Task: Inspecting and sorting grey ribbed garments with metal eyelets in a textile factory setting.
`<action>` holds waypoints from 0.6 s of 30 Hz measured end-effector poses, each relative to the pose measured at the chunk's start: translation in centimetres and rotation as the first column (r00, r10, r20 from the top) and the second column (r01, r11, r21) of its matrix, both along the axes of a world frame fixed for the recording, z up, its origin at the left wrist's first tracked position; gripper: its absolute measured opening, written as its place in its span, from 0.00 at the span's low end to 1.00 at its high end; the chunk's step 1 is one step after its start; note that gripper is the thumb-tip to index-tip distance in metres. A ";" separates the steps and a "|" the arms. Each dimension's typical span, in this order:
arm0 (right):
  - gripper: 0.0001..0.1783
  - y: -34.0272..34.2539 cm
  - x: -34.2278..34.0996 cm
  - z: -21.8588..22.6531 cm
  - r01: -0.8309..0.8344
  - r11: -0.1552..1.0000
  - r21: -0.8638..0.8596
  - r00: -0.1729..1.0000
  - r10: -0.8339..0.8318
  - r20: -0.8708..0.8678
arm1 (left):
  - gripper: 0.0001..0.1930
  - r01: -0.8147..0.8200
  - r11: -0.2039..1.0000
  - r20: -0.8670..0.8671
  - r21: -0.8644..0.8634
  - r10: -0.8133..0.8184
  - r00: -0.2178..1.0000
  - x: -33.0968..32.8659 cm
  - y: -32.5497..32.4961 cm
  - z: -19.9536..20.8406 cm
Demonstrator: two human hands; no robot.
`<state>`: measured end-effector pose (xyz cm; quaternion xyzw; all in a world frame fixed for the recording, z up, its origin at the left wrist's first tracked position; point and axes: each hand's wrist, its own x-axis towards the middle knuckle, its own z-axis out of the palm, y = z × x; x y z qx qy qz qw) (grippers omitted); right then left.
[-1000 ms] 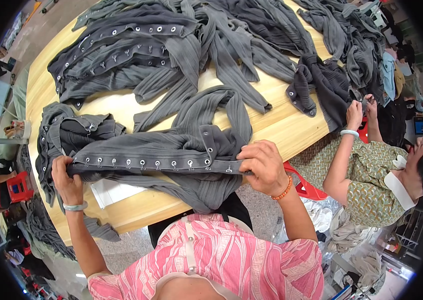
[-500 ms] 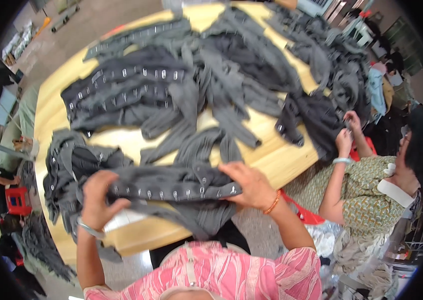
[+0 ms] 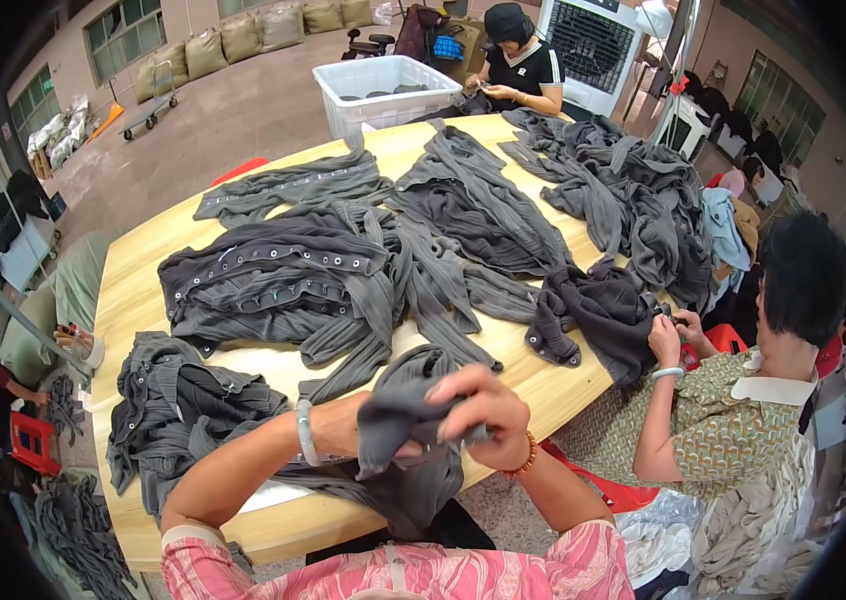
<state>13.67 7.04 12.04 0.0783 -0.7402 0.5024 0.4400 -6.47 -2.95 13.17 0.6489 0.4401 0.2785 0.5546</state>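
Over the near edge of the table, both my hands hold up a bunched part of a dark grey knit cardigan (image 3: 398, 418). My left hand (image 3: 343, 424), with a pale bangle at the wrist, reaches across to the right; the cloth hides most of its fingers. My right hand (image 3: 493, 412), wearing an orange bead bracelet, has its fingers curled round the cloth's right end, somewhat blurred. The rest of the cardigan hangs down to the table edge. Just left of it lies a heap of grey cardigans (image 3: 183, 410) with round metal fasteners.
More grey cardigans (image 3: 273, 265) are spread over the wooden table (image 3: 143, 255), with a big pile (image 3: 633, 190) at the far right. On the right, a co-worker (image 3: 733, 410) handles a dark garment (image 3: 598, 315). Beyond the table are a white bin (image 3: 373, 85) and another person (image 3: 523, 70).
My hands have come together, the left moving right and the right slightly down. The cardigan's row of fasteners, stretched between them before, is now bunched. The view has tilted up.
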 end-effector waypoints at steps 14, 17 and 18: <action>0.14 -0.5 -0.4 0.2 0.300 0.903 -0.306 0.924 -0.195 0.330 | 0.14 0.004 -0.258 0.239 0.966 0.902 0.359 1.3 -0.3 16.0; 0.20 1.4 1.4 0.7 0.609 0.793 0.010 0.770 -0.595 0.231 | 0.06 -0.680 0.018 0.571 0.733 0.527 0.629 2.9 -0.8 17.7; 0.20 1.3 1.8 1.0 0.652 0.754 0.079 0.737 -0.655 0.167 | 0.07 -0.678 0.024 0.580 0.734 0.498 0.645 2.9 -0.8 18.1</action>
